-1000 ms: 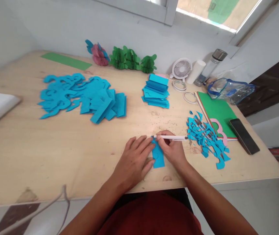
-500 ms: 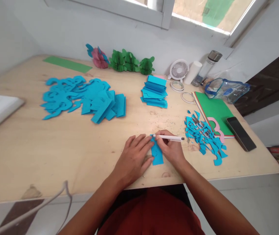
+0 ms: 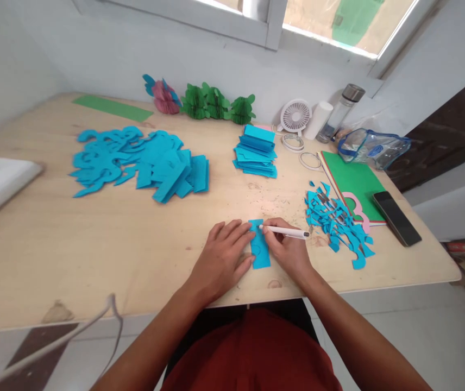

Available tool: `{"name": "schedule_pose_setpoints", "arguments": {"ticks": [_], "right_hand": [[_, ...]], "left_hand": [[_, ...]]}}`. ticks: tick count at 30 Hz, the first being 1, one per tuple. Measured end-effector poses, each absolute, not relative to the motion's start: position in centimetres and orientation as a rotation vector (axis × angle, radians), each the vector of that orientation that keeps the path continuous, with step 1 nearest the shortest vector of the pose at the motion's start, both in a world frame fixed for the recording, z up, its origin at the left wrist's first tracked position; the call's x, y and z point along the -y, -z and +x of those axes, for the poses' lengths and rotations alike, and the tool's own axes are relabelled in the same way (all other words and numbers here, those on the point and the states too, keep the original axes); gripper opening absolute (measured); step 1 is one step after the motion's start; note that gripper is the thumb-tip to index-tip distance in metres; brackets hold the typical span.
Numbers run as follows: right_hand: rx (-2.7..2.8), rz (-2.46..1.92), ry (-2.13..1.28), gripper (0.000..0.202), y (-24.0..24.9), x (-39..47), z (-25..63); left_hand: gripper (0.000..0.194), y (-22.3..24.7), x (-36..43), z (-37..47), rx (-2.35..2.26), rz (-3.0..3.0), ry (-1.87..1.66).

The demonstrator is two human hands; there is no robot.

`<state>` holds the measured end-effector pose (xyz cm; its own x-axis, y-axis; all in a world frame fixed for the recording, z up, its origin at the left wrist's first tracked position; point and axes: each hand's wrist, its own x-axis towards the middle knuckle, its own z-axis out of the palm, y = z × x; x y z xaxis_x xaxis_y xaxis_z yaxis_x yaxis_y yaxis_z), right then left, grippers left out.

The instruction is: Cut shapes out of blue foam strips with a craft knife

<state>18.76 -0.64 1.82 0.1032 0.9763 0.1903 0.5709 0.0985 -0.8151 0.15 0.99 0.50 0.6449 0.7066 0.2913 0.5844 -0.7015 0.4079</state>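
A small blue paper strip lies on the table near its front edge, with a curved pen line on it. My left hand rests flat, fingers spread, its fingertips on the strip's left edge. In my right hand is a white pen, pinched between thumb and fingers. The pen's tip is at the upper right part of the strip, and its rear end points right. To the right of this hand lies a heap of blue paper scraps.
Blue cut-out shapes and folded blue papers are piled at left. Another blue stack stands farther back. Along the wall are green paper ornaments, a fan and a bottle. A phone overlaps a green sheet.
My right hand has moved the pen tip slightly right across the top of the strip, uncovering more of its upper edge. My left hand stays on the paper. The view has shifted a little.
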Motion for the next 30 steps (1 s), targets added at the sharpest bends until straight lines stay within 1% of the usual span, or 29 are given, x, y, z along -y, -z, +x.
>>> {"name": "schedule_pose_setpoints", "arguments": {"ticks": [14,23,30], "right_hand": [[1.579,-1.56,-0.574,0.018,-1.6,1.3,18.7],[1.574,-1.561,-0.592,0.018,-1.7,1.7,18.8],[1.59,-1.578,-0.533,0.018,-1.8,2.2,18.9]], "left_hand": [[0.036,-0.5,-1.0,0.1,-1.028,2.613,-0.64],[0.035,-0.4,-1.1,0.2,-1.015,2.626,-0.664],[0.036,-0.4,-1.1,0.2,-1.01,2.64,-0.628]]}}
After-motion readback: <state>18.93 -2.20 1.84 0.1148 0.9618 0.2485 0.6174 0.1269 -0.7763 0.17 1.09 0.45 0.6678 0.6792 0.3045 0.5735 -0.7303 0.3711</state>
